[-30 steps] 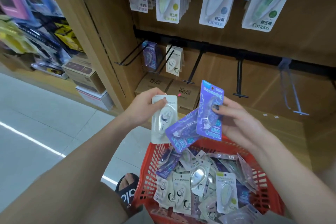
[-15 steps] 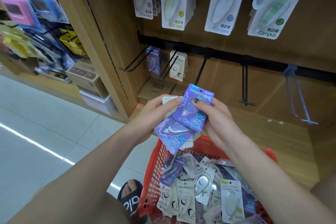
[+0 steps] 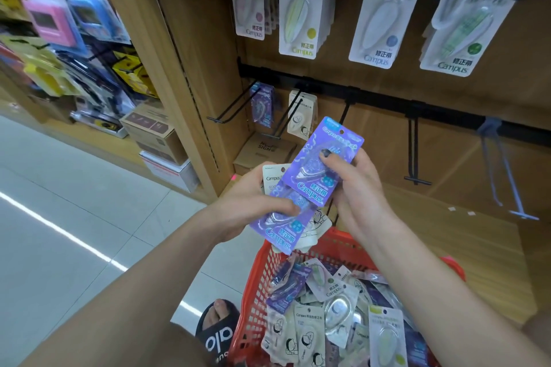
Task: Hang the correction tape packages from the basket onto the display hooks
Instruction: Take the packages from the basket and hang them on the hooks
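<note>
A single head-worn wide-angle view looks forward and down, close over both forearms, facing the wooden display wall [image 3: 387,140], with the red basket [image 3: 253,292] at the bottom edge.

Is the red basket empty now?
No, the red basket holds a heap of correction tape packages below the hands.

"Campus" plus 修正带 on upper purple package [image 3: 323,162] in right hand [image 3: 356,188]; same on lower purple package [image 3: 280,226] under left hand [image 3: 253,202]; "Campus" on white package [image 3: 272,177] behind them; "Campus"/修正带 on hanging white cards [image 3: 381,15]; "SIGN" on cardboard box [image 3: 265,149]; "alo" on black slide sandal [image 3: 219,334]; "Campus" on basket packages [image 3: 307,334]
</note>
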`<state>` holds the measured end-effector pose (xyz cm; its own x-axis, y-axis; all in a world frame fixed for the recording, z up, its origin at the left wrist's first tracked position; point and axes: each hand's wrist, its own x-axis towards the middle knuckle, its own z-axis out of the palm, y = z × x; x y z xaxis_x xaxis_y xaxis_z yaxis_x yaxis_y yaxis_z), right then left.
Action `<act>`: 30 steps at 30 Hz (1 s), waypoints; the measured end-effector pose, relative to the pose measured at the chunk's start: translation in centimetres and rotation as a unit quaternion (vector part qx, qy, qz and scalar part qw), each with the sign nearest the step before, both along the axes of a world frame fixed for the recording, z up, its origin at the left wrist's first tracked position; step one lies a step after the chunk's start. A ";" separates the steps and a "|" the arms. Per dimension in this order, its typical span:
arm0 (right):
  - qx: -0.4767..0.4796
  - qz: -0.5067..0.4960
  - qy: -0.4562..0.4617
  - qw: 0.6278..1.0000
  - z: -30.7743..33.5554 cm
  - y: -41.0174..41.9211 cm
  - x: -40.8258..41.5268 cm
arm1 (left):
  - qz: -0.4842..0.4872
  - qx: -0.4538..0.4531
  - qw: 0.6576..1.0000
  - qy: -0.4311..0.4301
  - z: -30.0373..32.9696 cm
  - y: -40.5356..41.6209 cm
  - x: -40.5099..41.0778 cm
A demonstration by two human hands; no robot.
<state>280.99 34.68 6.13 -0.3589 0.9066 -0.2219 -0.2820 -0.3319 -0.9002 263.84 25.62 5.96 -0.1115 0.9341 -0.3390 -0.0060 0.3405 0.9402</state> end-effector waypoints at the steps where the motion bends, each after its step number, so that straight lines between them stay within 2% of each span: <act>1: 0.013 -0.004 0.002 1.000 0.2 0.0 -0.1 | 0.015 -0.007 1.000 0.003 0.1 0.0 -0.6; 4: 0.037 0.016 0.012 0.999 0.6 0.1 -0.6 | 0.072 -0.028 0.996 0.033 0.5 -0.5 -2.9; 7: 0.049 0.071 -0.018 0.996 0.0 0.0 -1.7 | 0.188 -0.023 0.978 0.091 0.5 -1.2 -5.8; 11: 0.068 0.144 -0.114 0.981 -2.2 -0.5 -5.2 | 0.278 -0.035 0.951 0.129 0.1 -2.6 -9.6; 16: 0.108 0.174 -0.211 0.956 -3.7 0.4 -11.5 | 0.356 -0.053 0.915 0.184 -0.8 -4.0 -13.2; 21: 0.103 0.146 -0.208 0.962 -5.1 2.5 -17.0 | 0.365 -0.060 0.903 0.219 -1.3 -3.8 -14.7; 30: 0.087 0.120 -0.191 0.970 -8.7 3.5 -20.7 | 0.321 -0.050 0.910 0.256 -1.2 -1.4 -14.5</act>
